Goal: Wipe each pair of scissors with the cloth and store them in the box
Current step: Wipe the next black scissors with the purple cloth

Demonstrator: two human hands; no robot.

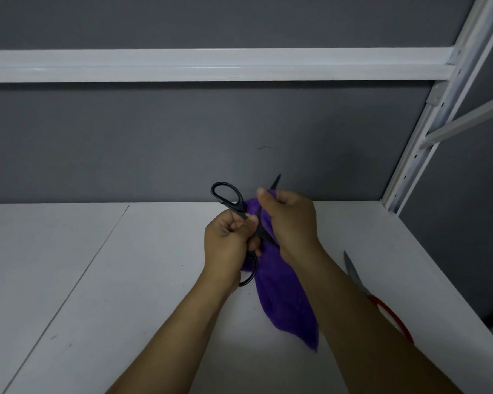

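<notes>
My left hand grips the handles of a pair of black scissors, held above the white shelf. One handle loop sticks up past my fingers and the other shows below my wrist. My right hand holds a purple cloth wrapped round the blades. Only the dark blade tip pokes out above that hand, and the rest of the cloth hangs down toward the shelf. A second pair of scissors with red handles lies on the shelf to the right, partly hidden by my right forearm. No box is in view.
The white shelf board runs wide to the left and has a seam. A grey wall stands behind it. A white rail crosses above, and a white upright post stands at the right edge.
</notes>
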